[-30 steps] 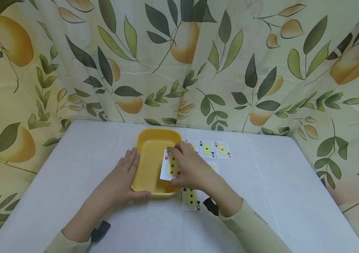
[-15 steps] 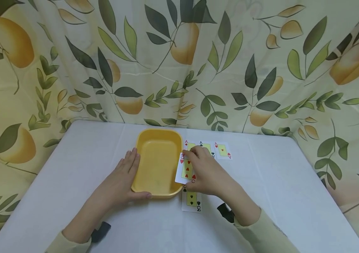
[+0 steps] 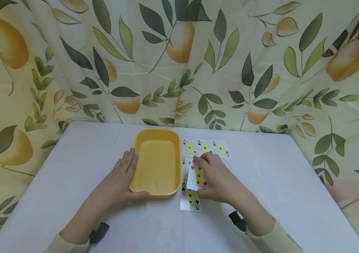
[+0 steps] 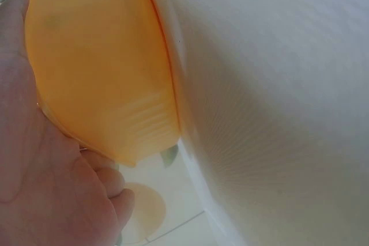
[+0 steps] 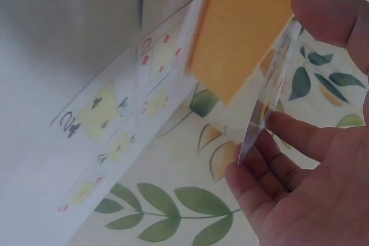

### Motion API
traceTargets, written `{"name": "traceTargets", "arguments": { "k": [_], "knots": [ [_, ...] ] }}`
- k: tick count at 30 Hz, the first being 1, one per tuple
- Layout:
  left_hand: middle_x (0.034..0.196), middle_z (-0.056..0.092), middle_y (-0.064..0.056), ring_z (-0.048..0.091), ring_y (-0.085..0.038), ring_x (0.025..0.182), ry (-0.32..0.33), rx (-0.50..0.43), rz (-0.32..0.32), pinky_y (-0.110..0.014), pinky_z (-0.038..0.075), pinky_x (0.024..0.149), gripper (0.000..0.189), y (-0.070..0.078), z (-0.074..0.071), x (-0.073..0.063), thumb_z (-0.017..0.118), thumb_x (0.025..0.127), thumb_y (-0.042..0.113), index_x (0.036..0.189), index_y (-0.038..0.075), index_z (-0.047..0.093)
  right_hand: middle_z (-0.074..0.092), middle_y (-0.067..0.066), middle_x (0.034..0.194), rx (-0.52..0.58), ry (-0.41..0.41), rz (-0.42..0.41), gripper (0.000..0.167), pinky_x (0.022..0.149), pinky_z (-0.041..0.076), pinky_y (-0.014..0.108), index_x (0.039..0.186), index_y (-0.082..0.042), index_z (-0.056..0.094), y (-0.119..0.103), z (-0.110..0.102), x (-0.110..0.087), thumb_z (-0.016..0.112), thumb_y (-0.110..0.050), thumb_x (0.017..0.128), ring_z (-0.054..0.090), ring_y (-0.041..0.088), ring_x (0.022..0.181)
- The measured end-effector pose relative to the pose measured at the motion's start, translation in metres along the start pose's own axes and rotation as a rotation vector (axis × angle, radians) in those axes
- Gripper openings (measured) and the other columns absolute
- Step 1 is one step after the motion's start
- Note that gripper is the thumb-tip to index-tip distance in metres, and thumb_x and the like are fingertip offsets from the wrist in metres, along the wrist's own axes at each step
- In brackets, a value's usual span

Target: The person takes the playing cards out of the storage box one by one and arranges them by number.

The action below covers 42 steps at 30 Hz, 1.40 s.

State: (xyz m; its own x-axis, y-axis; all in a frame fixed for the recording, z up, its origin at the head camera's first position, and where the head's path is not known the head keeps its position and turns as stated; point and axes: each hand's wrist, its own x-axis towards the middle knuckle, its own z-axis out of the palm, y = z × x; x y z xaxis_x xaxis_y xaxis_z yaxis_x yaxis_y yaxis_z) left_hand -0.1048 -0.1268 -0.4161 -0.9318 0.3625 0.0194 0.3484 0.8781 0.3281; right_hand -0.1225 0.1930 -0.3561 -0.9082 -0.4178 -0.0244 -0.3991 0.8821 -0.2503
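My left hand (image 3: 117, 181) lies along the left side of a yellow plastic tray (image 3: 156, 161), fingers straight, thumb at its near rim. The left wrist view shows the palm against the tray's outer wall (image 4: 104, 56). To the tray's right, my right hand (image 3: 220, 179) pinches a three of hearts playing card (image 3: 197, 176) by its edges, between thumb and fingers. The card is held up over the laid cards, overlapping the two of diamonds (image 3: 186, 167) and three of spades (image 3: 190, 202). Seen from the right wrist, the card (image 5: 270, 93) is nearly edge-on.
Along the tray's right side, the far row holds an ace of diamonds (image 3: 189, 147), ace of clubs (image 3: 204, 147) and ace of hearts (image 3: 220, 149). A two of clubs (image 5: 98, 110) shows in the right wrist view. A leaf-and-fruit patterned curtain (image 3: 154, 77) hangs behind the white table (image 3: 261, 168).
My right hand has carried the three of hearts from over the tray to the right and a little nearer, above the laid cards. The left hand has stayed at the tray.
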Motion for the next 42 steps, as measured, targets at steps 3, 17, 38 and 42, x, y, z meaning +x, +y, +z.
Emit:
{"name": "traceTargets", "arguments": {
  "k": [3, 17, 38, 42],
  "knots": [
    [0.168, -0.004, -0.014, 0.0, -0.032, 0.155, 0.005, 0.0, 0.001, -0.051, 0.016, 0.124, 0.133, 0.0, 0.0, 0.0, 0.058, 0.071, 0.087, 0.159, 0.0, 0.008, 0.05, 0.004, 0.131, -0.004, 0.002, 0.002, 0.094, 0.089, 0.056, 0.031, 0.144, -0.011, 0.051, 0.004, 0.002, -0.004, 0.091, -0.029, 0.061, 0.043, 0.022, 0.117],
    [0.168, -0.004, -0.013, -0.001, -0.031, 0.155, -0.01, 0.004, -0.009, -0.05, 0.015, 0.124, 0.134, 0.0, -0.001, 0.002, 0.058, 0.071, 0.088, 0.159, 0.002, 0.007, 0.049, 0.004, 0.133, 0.043, -0.067, 0.06, 0.099, 0.086, 0.057, 0.028, 0.145, -0.011, 0.051, 0.021, 0.013, -0.027, 0.093, -0.023, 0.057, 0.042, 0.021, 0.118],
    [0.168, -0.003, -0.014, 0.001, -0.031, 0.155, 0.008, 0.011, 0.003, -0.05, 0.015, 0.124, 0.132, -0.002, 0.001, 0.0, 0.056, 0.072, 0.088, 0.159, 0.0, 0.009, 0.052, 0.001, 0.14, 0.025, -0.211, 0.078, 0.09, 0.091, 0.052, 0.03, 0.143, -0.014, 0.052, 0.046, 0.038, -0.02, 0.091, -0.027, 0.062, 0.043, 0.018, 0.116],
    [0.168, -0.002, -0.015, 0.002, -0.032, 0.155, 0.016, 0.007, 0.012, -0.05, 0.015, 0.124, 0.131, -0.002, 0.0, 0.0, 0.058, 0.073, 0.086, 0.159, 0.0, 0.009, 0.049, 0.004, 0.142, 0.041, -0.214, 0.099, 0.093, 0.095, 0.054, 0.034, 0.144, -0.014, 0.053, 0.046, 0.033, -0.025, 0.092, -0.025, 0.061, 0.044, 0.02, 0.118]
  ]
}}
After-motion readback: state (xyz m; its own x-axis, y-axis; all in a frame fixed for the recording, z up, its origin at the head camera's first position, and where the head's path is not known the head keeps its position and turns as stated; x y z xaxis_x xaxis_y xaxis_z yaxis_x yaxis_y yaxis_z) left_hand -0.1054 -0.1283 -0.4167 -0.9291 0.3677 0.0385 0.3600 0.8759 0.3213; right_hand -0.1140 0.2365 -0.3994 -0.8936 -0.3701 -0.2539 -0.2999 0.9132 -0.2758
